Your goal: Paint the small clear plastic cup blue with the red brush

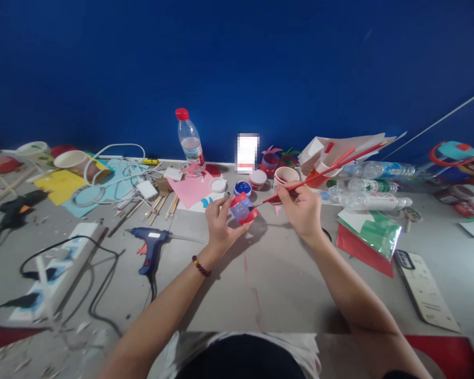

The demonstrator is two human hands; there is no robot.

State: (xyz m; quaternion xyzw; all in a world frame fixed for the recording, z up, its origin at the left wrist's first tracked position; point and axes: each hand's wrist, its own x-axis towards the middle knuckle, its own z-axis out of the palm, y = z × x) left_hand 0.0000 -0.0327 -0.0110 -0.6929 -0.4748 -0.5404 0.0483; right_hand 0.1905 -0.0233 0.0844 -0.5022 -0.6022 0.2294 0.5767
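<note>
In the middle of the head view, my left hand (222, 223) is closed around a small red and purple-blue craft piece (242, 209), tilted above the table. My right hand (301, 209) pinches a long red paintbrush (312, 178); its tip meets or nearly meets the right side of the piece. Just behind the piece stands an open jar of blue paint (243, 187). Beside that jar sits a pale pink-topped pot (257, 179). A paper cup (286, 176) is right behind my right hand.
A blue glue gun (152, 246) and a white power strip (59, 268) with cables lie left. A red-capped bottle (189, 138) stands at the back. Plastic bottles (373, 200), a green packet (373, 231) and a phone (425, 289) lie right. Pink paper (187, 187) is left of the jars.
</note>
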